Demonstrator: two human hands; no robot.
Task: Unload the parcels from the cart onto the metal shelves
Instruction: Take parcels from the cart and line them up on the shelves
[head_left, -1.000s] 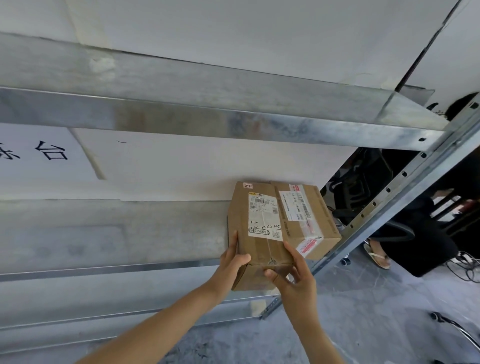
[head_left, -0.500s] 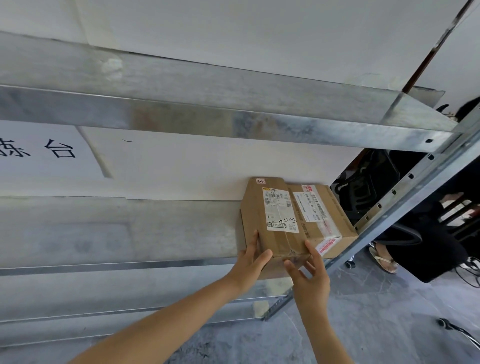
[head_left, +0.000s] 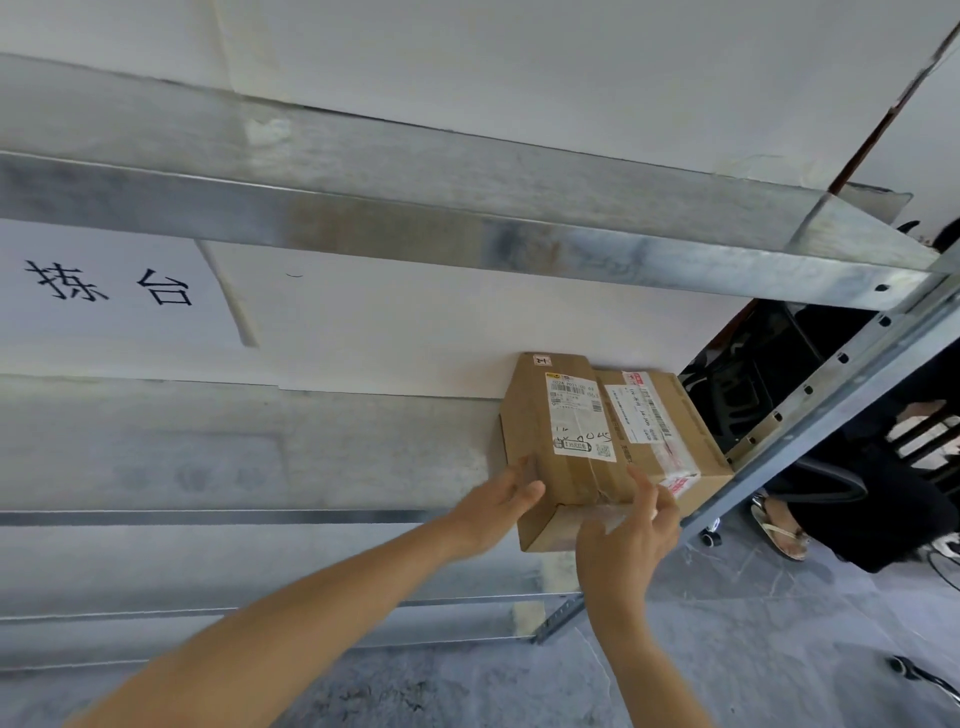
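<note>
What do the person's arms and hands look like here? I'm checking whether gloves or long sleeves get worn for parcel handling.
Neither. The left hand and right hand are bare, with no gloves, rings or tape visible. Both forearms are uncovered as far as the picture reaches; no sleeve, watch or wristband shows. Anything worn higher up the arms is out of view.

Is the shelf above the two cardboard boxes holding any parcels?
No. The upper shelf shows only bare metal along its whole visible length, while both boxes sit on the shelf below it.
</note>
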